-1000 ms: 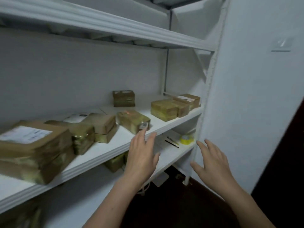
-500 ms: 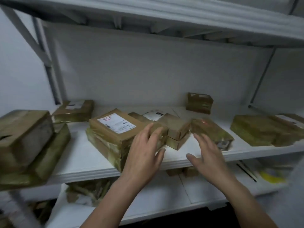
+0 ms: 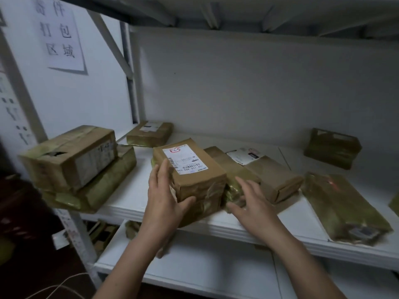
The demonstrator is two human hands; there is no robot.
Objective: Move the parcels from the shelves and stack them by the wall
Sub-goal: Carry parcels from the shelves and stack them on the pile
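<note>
Labelled parcel (image 3: 190,169): brown, white shipping label on top, at the front edge of the middle shelf (image 3: 133,190), about centre of view.

My left hand (image 3: 164,199) grasps its near left corner, fingers up along the left side, thumb wrapped onto the front face. My right hand (image 3: 252,203) is released, fingers straight and spread, just beside the parcel's right side and over a low taped parcel (image 3: 233,169). I cannot tell whether it touches either.

Others on the same shelf:
- two-box stack (image 3: 71,156) at the left end, overhanging the edge
- flat parcel (image 3: 150,133) at the back left
- brown flat parcel (image 3: 274,175) right of my right hand
- olive bagged parcel (image 3: 343,206) further right, near the front edge
- small dark parcel (image 3: 332,147) against the back panel

Paper sign (image 3: 60,33) on the left wall.
</note>
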